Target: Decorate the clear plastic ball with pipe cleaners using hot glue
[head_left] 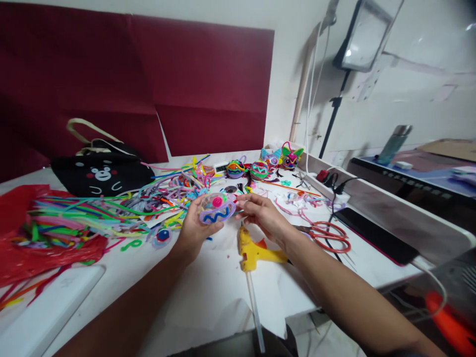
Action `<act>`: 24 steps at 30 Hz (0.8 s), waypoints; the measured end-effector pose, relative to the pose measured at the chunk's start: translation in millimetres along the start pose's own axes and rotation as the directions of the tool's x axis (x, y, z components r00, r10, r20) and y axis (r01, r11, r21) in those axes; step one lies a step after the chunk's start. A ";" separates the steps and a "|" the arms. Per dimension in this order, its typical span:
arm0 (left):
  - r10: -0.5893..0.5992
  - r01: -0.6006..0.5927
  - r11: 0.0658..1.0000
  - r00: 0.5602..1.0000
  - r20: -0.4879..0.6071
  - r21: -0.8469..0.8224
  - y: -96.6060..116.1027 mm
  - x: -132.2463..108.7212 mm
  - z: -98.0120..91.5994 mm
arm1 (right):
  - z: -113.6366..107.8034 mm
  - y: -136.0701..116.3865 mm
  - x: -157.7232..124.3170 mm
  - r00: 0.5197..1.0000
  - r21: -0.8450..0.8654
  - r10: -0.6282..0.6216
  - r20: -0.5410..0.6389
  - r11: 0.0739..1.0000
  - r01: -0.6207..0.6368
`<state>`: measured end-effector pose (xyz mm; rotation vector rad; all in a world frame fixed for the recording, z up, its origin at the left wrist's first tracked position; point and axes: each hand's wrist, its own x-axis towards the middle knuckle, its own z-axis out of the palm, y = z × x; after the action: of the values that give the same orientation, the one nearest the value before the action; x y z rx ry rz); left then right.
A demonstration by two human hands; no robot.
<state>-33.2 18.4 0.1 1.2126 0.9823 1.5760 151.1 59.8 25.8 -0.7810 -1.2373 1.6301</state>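
Observation:
My left hand (195, 230) is closed around a rounded pipe-cleaner ornament (217, 209) held above the table. The ornament has a light purple outline, a dark blue zigzag and a pink spiral. At its right edge is my right hand (262, 213), its thumb and fingertips drawn together; what they pinch, if anything, is too small to make out. Just below lies a yellow hot glue gun (251, 250) with a clear glue stick (256, 315) sticking out of its back. A blue and lilac pipe-cleaner piece (162, 237) rests left of my left hand.
Loose pipe cleaners (100, 213) spread over the left, some in a red plastic bag (100, 246). Finished ornaments (259, 169) stand at the back. Orange-handled scissors (330, 235), a phone (375, 235) and a power strip (327, 187) lie right. A black bag (100, 171) sits back left.

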 end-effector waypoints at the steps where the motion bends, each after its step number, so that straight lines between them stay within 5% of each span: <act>1: 0.011 -0.011 1.000 1.000 0.004 0.017 -0.2 -0.3 -0.3 | 0.7 0.1 -0.2 0.998 0.076 0.053 0.016 0.996 -0.054; 13: -0.039 0.035 0.998 0.995 0.090 0.049 6.3 -4.5 3.8 | 0.9 8.8 2.8 0.965 0.380 0.209 0.158 0.889 -0.255; 24: -0.122 0.122 0.993 0.993 -0.001 -0.004 10.2 -5.7 9.5 | -1.5 15.3 6.9 0.967 0.472 0.186 0.174 0.846 -0.248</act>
<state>-25.0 10.7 10.1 1.1277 1.0345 1.4822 145.4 65.6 11.0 -0.5140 -0.7689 2.0934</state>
